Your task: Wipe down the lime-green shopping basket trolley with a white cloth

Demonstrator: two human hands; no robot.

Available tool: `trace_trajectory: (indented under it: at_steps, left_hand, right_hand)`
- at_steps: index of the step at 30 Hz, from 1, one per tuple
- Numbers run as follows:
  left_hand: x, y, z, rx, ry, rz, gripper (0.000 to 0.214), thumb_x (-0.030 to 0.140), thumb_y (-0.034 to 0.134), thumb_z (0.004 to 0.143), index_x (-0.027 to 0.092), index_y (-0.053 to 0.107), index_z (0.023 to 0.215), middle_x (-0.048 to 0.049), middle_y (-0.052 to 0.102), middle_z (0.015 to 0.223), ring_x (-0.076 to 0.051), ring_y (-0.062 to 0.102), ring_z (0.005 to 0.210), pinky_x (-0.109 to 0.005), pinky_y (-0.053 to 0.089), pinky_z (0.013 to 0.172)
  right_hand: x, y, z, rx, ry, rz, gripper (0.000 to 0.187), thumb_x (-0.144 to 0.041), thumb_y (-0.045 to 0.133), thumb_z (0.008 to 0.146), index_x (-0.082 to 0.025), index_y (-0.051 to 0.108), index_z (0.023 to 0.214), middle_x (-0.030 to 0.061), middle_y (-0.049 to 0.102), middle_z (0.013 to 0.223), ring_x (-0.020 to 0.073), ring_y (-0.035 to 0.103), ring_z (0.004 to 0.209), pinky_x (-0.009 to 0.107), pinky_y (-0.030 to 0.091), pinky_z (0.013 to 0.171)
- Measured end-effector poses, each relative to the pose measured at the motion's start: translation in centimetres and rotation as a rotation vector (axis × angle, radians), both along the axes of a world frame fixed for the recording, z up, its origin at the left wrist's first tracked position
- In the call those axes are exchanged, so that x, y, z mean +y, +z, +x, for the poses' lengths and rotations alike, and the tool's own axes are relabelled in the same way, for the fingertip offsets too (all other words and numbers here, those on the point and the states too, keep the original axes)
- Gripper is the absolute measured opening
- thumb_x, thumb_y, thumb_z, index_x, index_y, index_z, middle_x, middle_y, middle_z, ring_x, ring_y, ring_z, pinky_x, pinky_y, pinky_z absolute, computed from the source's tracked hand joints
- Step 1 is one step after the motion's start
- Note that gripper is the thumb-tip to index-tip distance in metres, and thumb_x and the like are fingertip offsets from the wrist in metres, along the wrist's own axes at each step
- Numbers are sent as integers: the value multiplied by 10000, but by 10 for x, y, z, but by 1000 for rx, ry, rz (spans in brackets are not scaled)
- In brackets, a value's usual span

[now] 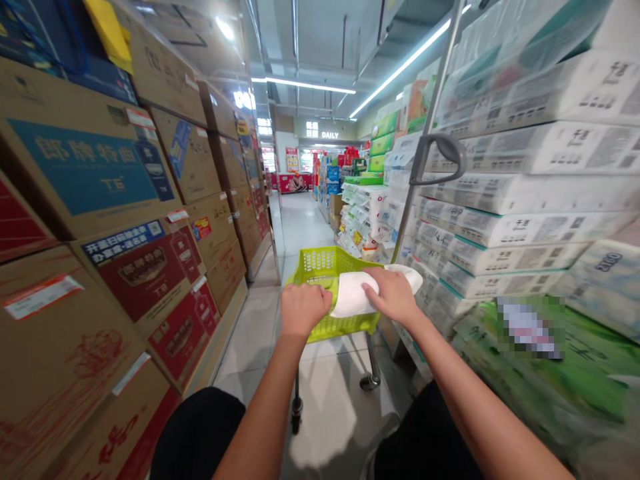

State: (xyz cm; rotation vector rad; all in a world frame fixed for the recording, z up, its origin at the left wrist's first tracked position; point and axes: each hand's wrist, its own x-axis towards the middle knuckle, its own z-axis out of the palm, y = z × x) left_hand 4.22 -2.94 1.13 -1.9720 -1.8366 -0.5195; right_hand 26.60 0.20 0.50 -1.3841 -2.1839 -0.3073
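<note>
A lime-green shopping cart basket (320, 267) stands on wheels in the aisle straight ahead of me. My left hand (303, 308) is closed in a fist on the near edge of the basket, where the handle is hidden under it. My right hand (393, 293) rests on top of a white pack of tissue paper (353, 297), fingers bent over it. The pack lies across the basket's near right corner.
Stacked brown and red cardboard cartons (125, 220) wall the left side. Piles of white and green tissue packs (525, 200) fill the right, with a metal pole and grey handle (440, 157) before them. The tiled aisle floor (300, 220) runs ahead toward more shelves.
</note>
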Motion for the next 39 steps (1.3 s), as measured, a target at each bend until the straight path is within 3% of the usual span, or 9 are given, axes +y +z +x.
trace_trajectory:
  at_steps: [3, 5, 12, 16, 24, 29, 32, 36, 39]
  left_hand:
    - [3, -1, -4, 1, -1, 0, 537, 333, 284, 914, 137, 776, 827, -150, 718, 755, -285, 681, 741, -393, 432, 713]
    - [4, -2, -6, 12, -22, -12, 545, 338, 281, 917, 129, 778, 839, -155, 722, 765, -281, 684, 755, -387, 433, 719]
    - [6, -4, -11, 50, -62, -25, 545, 336, 281, 920, 137, 783, 851, -149, 731, 787, -282, 692, 776, -393, 443, 738]
    - [6, -4, -10, 43, -59, -11, 548, 335, 276, 921, 150, 786, 841, -142, 732, 781, -283, 691, 764, -398, 447, 735]
    - [17, -6, -24, 34, -7, 4, 534, 331, 298, 901, 127, 790, 849, -160, 730, 786, -303, 688, 762, -392, 442, 698]
    - [19, -6, -30, 43, -5, 10, 538, 333, 298, 899, 129, 792, 838, -160, 725, 775, -299, 685, 761, -387, 439, 685]
    - [18, -6, -31, 57, -32, 0, 549, 343, 290, 907, 133, 790, 824, -157, 725, 773, -291, 685, 760, -382, 436, 680]
    - [19, -4, -28, 46, -36, -14, 551, 350, 293, 911, 120, 787, 828, -164, 726, 789, -283, 688, 784, -369, 435, 691]
    - [20, -4, -20, 21, -35, -19, 540, 349, 302, 908, 122, 788, 846, -164, 725, 792, -284, 689, 796, -369, 438, 710]
  right_hand:
    - [-17, -20, -1, 88, 41, 149, 574, -544, 397, 953, -194, 499, 1398, 138, 510, 1436, 279, 474, 1295, 426, 312, 1049]
    - [-16, -19, -1, 118, 30, 129, 582, -571, 409, 947, -198, 517, 1381, 131, 521, 1428, 277, 476, 1299, 423, 308, 1065]
    - [42, 39, -1, -45, -56, -579, 796, -815, 353, 839, -163, 678, 1160, 142, 709, 1118, 302, 670, 975, 369, 478, 824]
    - [69, 50, -9, -19, -53, -839, 774, -790, 364, 851, -131, 728, 1027, 141, 722, 1069, 256, 682, 885, 311, 486, 732]
    - [13, 15, -30, -68, -316, -141, 526, -516, 293, 971, -203, 692, 1110, 129, 720, 966, 273, 652, 927, 340, 383, 796]
    - [-8, -7, -38, -15, -307, 126, 428, -414, 341, 969, -186, 666, 1128, 105, 703, 918, 249, 605, 888, 344, 313, 820]
    - [-4, -12, -17, -62, -225, 182, 447, -453, 361, 956, -173, 643, 1160, 101, 697, 944, 246, 588, 893, 340, 305, 819]
    - [7, -7, 32, -157, -249, 100, 477, -454, 310, 961, -160, 677, 885, 103, 663, 793, 230, 582, 770, 334, 324, 779]
    - [12, 0, 48, -183, -280, 39, 479, -382, 272, 968, -159, 681, 861, 114, 666, 805, 231, 601, 802, 329, 349, 813]
